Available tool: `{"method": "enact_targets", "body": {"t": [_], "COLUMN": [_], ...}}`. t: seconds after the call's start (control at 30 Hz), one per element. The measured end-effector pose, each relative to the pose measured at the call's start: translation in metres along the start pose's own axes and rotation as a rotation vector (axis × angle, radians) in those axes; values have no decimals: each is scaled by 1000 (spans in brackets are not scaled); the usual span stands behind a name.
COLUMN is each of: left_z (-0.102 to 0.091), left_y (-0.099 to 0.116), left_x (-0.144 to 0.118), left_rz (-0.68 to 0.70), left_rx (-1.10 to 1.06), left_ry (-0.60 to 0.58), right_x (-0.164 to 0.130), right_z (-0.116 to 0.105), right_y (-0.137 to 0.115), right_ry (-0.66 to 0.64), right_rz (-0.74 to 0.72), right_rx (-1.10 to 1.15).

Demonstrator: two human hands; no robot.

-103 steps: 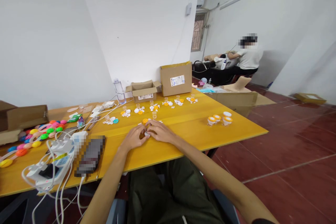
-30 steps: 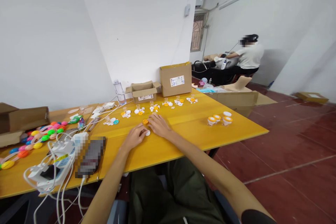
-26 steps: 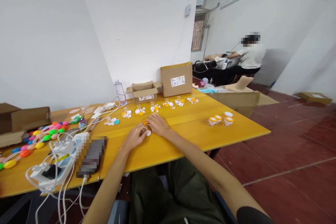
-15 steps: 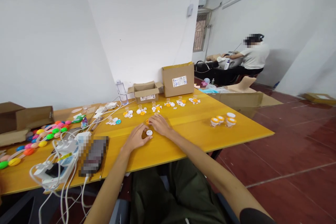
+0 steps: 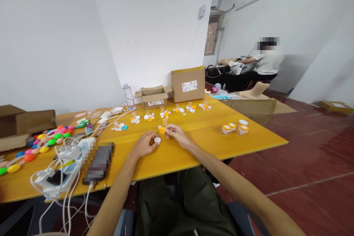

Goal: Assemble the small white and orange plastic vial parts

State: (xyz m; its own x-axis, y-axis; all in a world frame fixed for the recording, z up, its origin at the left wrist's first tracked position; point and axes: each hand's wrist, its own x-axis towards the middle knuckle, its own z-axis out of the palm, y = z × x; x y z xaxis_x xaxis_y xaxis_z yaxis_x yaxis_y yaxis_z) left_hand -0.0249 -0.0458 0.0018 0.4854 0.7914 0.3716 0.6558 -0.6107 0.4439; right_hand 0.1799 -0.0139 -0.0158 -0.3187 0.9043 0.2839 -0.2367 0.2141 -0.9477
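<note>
My left hand (image 5: pixel 144 144) curls round a small white round piece (image 5: pixel 157 140), its thumb and fingertips at the edge. Just to the right, my right hand (image 5: pixel 178 135) pinches an orange ring (image 5: pixel 162 130) between thumb and fingers, close above the table. Beyond the ring stands a clear plastic cup (image 5: pixel 165 121), with a small dotted white disc (image 5: pixel 159 127) beside it. Further back, several groups of white and orange round parts (image 5: pixel 148 117) lie in a row, each by a clear cup.
Several orange-and-white lidded cups (image 5: pixel 232 127) stand on the right of the yellow table (image 5: pixel 204 147). An open carton (image 5: pixel 153 97) and a taller box (image 5: pixel 188 84) are at the back. A power strip (image 5: pixel 66 166) with cables lies left. A person (image 5: pixel 267 61) sits far right.
My right hand has drawn back to the right and now holds the orange ring in view, uncovering the clear cup behind it. My left hand stays with the white piece.
</note>
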Motion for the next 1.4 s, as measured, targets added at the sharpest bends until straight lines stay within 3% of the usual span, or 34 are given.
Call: {"method": "enact_targets", "body": {"t": [0.47, 0.87, 1.4], "left_z": [2, 3, 5], "left_y": [-4, -5, -8], "left_x": [1, 2, 3], "left_rz": [-28, -63, -101], "left_rx": [-46, -101, -230], "left_ry": [16, 6, 13], "right_x": [2, 3, 5], "right_z": [2, 4, 3], "right_y": [1, 3, 6], "right_ry": [-28, -106, -93], "right_rz": [40, -11, -8], "right_rx": [-14, -169, -203]}}
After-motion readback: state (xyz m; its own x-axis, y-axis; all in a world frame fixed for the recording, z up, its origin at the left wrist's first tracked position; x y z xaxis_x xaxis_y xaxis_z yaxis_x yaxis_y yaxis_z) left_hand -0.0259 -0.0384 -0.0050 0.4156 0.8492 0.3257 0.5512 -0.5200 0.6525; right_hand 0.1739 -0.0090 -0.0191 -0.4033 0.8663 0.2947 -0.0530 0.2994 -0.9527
